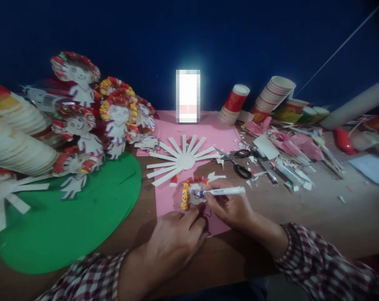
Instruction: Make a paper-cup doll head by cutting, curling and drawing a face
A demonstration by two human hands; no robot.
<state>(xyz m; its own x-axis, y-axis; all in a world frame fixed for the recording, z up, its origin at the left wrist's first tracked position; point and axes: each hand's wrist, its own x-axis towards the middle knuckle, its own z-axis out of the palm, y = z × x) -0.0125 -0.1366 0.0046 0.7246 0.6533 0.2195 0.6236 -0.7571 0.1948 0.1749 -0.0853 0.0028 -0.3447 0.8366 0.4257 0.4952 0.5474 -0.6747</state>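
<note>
My right hand (235,207) is closed round a white marker (229,191), its tip on the paper face of a small doll (195,193). Yellow and red curled paper rings the doll's head. Pressed on the doll's lower part is my left hand (178,234), fingers together, hiding most of the body. Beneath the doll lies pink paper (164,205). A white cut-paper fan of strips (185,161) sits just beyond it.
Finished paper dolls (116,119) stand at the left beside stacked cups (16,142) and a green sheet (83,221). Black-handled scissors (241,170), paper scraps, a cutter (266,167) and more cups (271,98) are on the right. A bright screen (188,96) stands behind.
</note>
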